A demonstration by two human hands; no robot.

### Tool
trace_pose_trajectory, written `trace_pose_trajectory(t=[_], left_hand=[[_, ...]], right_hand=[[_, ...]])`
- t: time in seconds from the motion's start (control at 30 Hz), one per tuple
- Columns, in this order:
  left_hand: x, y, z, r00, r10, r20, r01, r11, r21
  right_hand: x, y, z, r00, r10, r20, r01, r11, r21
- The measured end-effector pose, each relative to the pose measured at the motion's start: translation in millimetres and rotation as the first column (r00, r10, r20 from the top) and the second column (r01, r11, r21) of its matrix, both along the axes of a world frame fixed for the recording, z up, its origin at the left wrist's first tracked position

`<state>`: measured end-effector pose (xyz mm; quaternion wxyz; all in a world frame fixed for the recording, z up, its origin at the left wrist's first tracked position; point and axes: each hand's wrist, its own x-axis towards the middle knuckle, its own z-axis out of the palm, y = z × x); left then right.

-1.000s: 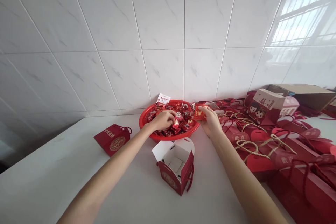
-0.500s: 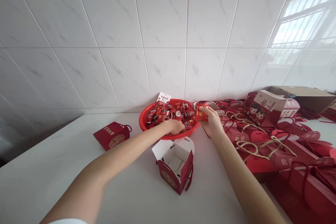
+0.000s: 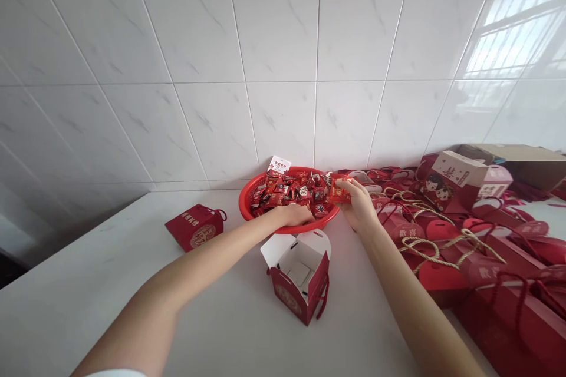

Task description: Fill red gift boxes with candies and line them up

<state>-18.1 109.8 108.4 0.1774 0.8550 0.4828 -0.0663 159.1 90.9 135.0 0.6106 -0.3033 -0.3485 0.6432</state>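
A red plastic basket full of red wrapped candies stands against the wall. My left hand reaches over its front rim with curled fingers down among the candies. What those fingertips pinch, if anything, is hidden. At the basket's right edge, my right hand grips a shiny red candy packet with gold print. In front of the basket an open red gift box stands upright, its white flaps spread; only its white inside shows. A red cord hangs from the box's right side.
To the left, a closed red gift box with a cord handle lies tilted on the white table. Many red boxes with cords crowd the right side. A cardboard box sits behind them. The tiled wall bounds the back.
The view has shifted slightly, moving the basket and boxes a little to the right in the picture. My left hand stays in the basket; my right hand still holds the packet.
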Motion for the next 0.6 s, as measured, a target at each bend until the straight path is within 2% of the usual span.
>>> trace_pose_trajectory(t=[0.2,0.33,0.43,0.6], left_hand=[[-5,4,1.6,0.984,-0.013,0.176,0.022,0.999,-0.047],[-14,5,3.4,0.933,0.057,0.355,-0.048,0.998,-0.032],[-22,5,4.3,0.857,0.151,0.492,-0.138,0.988,-0.064],[-31,4,6.8,0.666,0.266,0.697,-0.201,0.964,-0.176]], right_hand=[[1,0,-1.0,1.000,0.007,0.009,-0.007,1.000,0.023],[2,1,-1.1,1.000,0.003,0.010,-0.003,1.000,0.021],[3,2,-1.3,1.000,0.009,0.006,-0.009,1.000,0.016],[3,4,-3.7,1.000,0.015,0.011,-0.015,1.000,0.025]])
